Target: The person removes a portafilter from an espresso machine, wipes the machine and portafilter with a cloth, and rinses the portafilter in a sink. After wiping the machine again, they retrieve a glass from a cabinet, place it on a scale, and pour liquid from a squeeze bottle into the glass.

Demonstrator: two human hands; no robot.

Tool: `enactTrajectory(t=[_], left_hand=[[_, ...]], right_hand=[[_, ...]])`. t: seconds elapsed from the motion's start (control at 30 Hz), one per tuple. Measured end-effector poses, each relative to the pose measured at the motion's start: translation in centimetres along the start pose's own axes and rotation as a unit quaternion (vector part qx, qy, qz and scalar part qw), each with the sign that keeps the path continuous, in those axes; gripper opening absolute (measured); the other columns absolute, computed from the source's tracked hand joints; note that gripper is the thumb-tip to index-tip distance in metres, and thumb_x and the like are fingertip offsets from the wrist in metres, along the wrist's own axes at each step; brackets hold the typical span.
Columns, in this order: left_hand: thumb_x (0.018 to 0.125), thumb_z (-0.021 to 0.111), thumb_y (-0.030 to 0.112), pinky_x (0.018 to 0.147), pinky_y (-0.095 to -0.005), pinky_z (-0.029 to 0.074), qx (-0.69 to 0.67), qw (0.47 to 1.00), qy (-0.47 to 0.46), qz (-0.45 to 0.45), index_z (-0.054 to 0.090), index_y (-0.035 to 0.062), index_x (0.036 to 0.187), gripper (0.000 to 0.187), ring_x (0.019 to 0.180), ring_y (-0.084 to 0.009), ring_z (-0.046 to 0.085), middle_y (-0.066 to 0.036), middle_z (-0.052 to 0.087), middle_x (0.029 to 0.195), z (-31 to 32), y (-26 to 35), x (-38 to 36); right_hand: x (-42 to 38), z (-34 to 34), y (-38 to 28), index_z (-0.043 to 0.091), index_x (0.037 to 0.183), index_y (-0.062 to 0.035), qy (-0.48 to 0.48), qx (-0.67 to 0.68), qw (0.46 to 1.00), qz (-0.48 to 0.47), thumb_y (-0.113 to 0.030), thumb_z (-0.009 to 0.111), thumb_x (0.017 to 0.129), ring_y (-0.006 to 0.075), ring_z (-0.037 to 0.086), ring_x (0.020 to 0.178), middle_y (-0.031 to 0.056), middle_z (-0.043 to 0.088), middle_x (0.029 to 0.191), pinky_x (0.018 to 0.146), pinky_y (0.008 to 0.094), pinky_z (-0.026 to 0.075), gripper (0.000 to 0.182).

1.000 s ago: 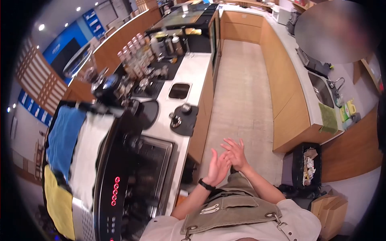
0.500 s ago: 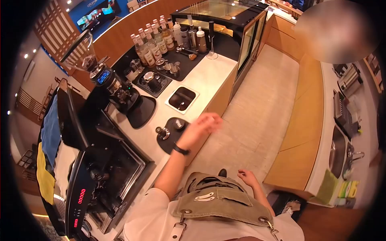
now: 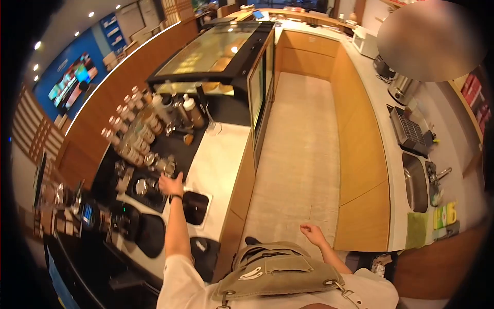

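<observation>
Over the counter on the left, my left hand (image 3: 171,184) reaches forward with thumb and fingers apart. It is right at a small metal cup (image 3: 170,168) on the black mat; whether the fingers touch it is hard to see. Beside the hand, a round metal-topped item (image 3: 142,186) sits on a black tray. My right hand (image 3: 312,233) hangs over the floor near my apron (image 3: 280,275), fingers loosely bent, holding nothing visible.
Syrup bottles (image 3: 135,131) stand behind the cups. A small sink (image 3: 196,207) is set in the counter, with a coffee grinder (image 3: 121,219) to its left. Farther ahead is a glass display case (image 3: 211,51). A second counter with a larger sink (image 3: 416,183) runs along the right.
My left hand has moved from above the counter's edge forward and left to the metal cups. The view has turned left to right and moved forward along the aisle. My right hand still hangs.
</observation>
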State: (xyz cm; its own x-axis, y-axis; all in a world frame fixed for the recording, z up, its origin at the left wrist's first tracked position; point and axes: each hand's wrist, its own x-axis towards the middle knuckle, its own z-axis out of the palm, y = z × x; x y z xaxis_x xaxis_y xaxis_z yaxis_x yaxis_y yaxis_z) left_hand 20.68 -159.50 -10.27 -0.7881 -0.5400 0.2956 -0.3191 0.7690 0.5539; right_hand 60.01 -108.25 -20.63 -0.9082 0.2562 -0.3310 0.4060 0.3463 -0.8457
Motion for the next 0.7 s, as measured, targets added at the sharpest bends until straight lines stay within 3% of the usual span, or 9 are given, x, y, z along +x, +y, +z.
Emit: enactTrajectory(t=[0.07, 0.17, 0.27, 0.4, 0.53, 0.67, 0.7], left_hand=[[0.073, 0.087, 0.044, 0.111, -0.0603, 0.033, 0.021, 0.997, -0.049, -0.049, 0.039, 0.0074, 0.150, 0.098, 0.138, -0.0410, 0.035, -0.017, 0.040, 0.150, -0.8, 1.9, -0.4], [0.079, 0.086, 0.041, 0.111, -0.0596, 0.031, 0.000, 0.996, -0.056, -0.075, 0.039, 0.0078, 0.149, 0.091, 0.137, -0.0405, 0.035, -0.017, 0.041, 0.149, -0.5, 2.6, -0.8], [0.080, 0.086, 0.039, 0.110, -0.0596, 0.031, -0.021, 0.996, -0.034, -0.085, 0.041, 0.0078, 0.147, 0.086, 0.136, -0.0397, 0.036, -0.017, 0.043, 0.148, 0.2, 2.6, -0.1], [0.080, 0.087, 0.035, 0.109, -0.0604, 0.030, -0.063, 0.994, 0.001, -0.092, 0.045, 0.0077, 0.138, 0.076, 0.134, -0.0398, 0.037, -0.017, 0.051, 0.141, 1.3, 2.5, 0.3], [0.079, 0.087, 0.032, 0.103, -0.0570, 0.036, -0.096, 0.988, 0.039, -0.115, 0.045, 0.0060, 0.133, 0.074, 0.122, -0.0423, 0.046, -0.018, 0.057, 0.128, 3.2, 1.1, 0.8], [0.069, 0.089, 0.038, 0.096, -0.0531, 0.042, -0.069, 0.986, 0.149, -0.020, 0.050, 0.0055, 0.132, 0.081, 0.113, -0.0448, 0.054, -0.022, 0.061, 0.117, 5.7, -1.8, 1.6], [0.072, 0.087, 0.038, 0.097, -0.0514, 0.042, -0.093, 0.986, 0.123, -0.056, 0.050, 0.0053, 0.133, 0.079, 0.114, -0.0441, 0.056, -0.024, 0.062, 0.118, 4.5, -1.3, 1.4]], right_hand=[[0.7, 1.1, -0.8, 0.070, 0.120, 0.0010, 0.022, 0.068, 0.997, 0.025, -0.021, 0.069, 0.096, 0.0186, 0.071, 0.094, 0.0114, 0.075, 0.104, 0.086, 0.0322, 0.055, 0.032], [2.1, 2.9, -1.8, 0.071, 0.116, 0.0013, 0.031, 0.117, 0.992, 0.034, -0.017, 0.067, 0.096, 0.0159, 0.071, 0.095, 0.0112, 0.076, 0.104, 0.084, 0.0295, 0.055, 0.028], [5.0, 4.1, -4.6, 0.071, 0.116, 0.0013, -0.025, 0.103, 0.993, 0.050, -0.017, 0.067, 0.097, 0.0159, 0.071, 0.094, 0.0114, 0.076, 0.104, 0.085, 0.0296, 0.055, 0.027], [10.9, 3.8, -9.9, 0.069, 0.120, 0.0026, -0.092, 0.061, 0.994, 0.001, -0.015, 0.065, 0.099, 0.0169, 0.070, 0.097, 0.0100, 0.075, 0.106, 0.088, 0.0311, 0.054, 0.028], [18.3, 3.4, -14.3, 0.068, 0.119, 0.0027, -0.133, 0.009, 0.990, -0.044, -0.014, 0.064, 0.100, 0.0164, 0.069, 0.097, 0.0092, 0.075, 0.108, 0.089, 0.0312, 0.054, 0.026], [25.6, 4.1, -16.4, 0.069, 0.118, 0.0028, -0.180, 0.008, 0.981, -0.079, -0.012, 0.063, 0.100, 0.0162, 0.069, 0.096, 0.0092, 0.075, 0.107, 0.089, 0.0314, 0.054, 0.025], [27.3, 4.6, -16.6, 0.069, 0.119, 0.0018, -0.200, 0.017, 0.977, -0.069, -0.011, 0.062, 0.100, 0.0169, 0.068, 0.098, 0.0089, 0.074, 0.107, 0.090, 0.0319, 0.054, 0.024]])
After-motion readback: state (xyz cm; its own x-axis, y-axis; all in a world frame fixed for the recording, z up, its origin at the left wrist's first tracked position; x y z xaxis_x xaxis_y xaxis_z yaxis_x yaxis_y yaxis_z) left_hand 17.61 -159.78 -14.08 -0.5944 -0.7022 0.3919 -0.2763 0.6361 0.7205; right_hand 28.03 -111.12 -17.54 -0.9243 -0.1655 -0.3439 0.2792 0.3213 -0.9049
